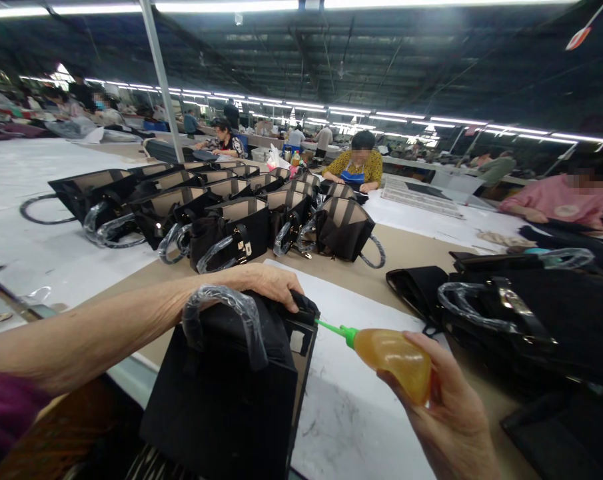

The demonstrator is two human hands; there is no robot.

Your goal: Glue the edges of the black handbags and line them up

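A black handbag (221, 400) stands tilted in front of me, its looped handle (227, 300) wrapped in clear plastic. My left hand (276, 285) reaches across behind that handle, its fingers closed on the bag's upper edge at the right. In my right hand (451, 393) is a squeeze bottle (394, 357) of amber liquid, fingers wrapped round its body. The bottle's thin green nozzle (334, 327) points left, and its tip is at the bag's edge, just below my left fingers. Whether the tip touches the edge I cannot tell.
Rows of black handbags (244, 220) stand open across the table behind. More black bags (526, 313) lie at the right. White paper (346, 407) covers the tabletop beside the bag. Co-workers sit across the table, one in a yellow top (374, 170), another in a pink sleeve (546, 197).
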